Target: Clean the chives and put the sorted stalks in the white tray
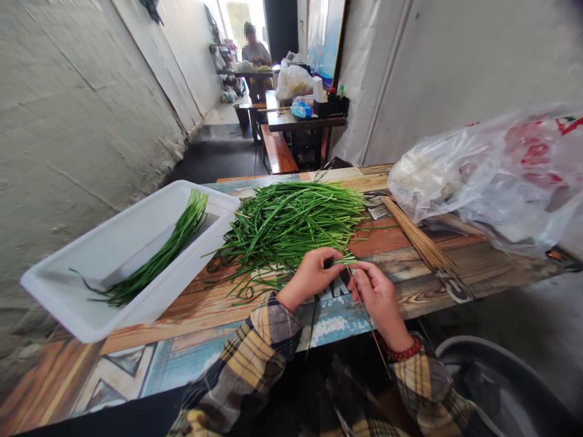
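both hands (346, 282) pinch chives (342, 260) (skewer (370, 321) in right).

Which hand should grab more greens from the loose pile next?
Left, probably. The left hand, pinching a few stalks, lies at the near edge of the loose pile of green stalks, while the right hand sits farther from it and grips a thin skewer.

Counted: one white tray (68, 285), left; two lots of chives (291, 221), centre and in tray; one skewer bundle (419, 240); one single skewer (374, 335); one basin (501, 376).
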{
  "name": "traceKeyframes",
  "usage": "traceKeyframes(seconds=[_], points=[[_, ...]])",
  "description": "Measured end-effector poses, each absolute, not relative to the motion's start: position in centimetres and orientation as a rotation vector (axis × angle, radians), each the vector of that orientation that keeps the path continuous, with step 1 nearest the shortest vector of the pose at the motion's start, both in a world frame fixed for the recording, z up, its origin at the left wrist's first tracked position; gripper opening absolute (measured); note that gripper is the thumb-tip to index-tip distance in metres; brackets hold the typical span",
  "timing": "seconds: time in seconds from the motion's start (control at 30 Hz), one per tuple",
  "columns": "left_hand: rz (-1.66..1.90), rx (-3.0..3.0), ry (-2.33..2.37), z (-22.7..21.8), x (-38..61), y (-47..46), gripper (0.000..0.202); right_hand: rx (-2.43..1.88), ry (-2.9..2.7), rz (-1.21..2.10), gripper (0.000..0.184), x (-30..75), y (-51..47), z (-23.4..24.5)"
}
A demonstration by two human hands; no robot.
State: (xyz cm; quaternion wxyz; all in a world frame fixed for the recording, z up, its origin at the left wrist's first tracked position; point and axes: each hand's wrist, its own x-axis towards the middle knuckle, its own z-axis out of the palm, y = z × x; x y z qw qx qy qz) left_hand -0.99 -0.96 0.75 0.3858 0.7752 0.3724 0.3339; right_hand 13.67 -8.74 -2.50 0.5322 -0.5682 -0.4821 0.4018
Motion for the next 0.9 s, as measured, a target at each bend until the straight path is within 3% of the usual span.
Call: traceKeyframes(seconds=[0.37,0.9], points=[[0.838,1.948,0.872,1.26,-0.83,-1.04,0.026,-1.447,-1.338,0.799,0.028,13.68,-8.80,-2.45],[0.733,1.879,0.807,1.01,-0.64,-1.18,0.020,-1.383,-1.167,0.912,0.025,13.56,-8.68,-2.45]])
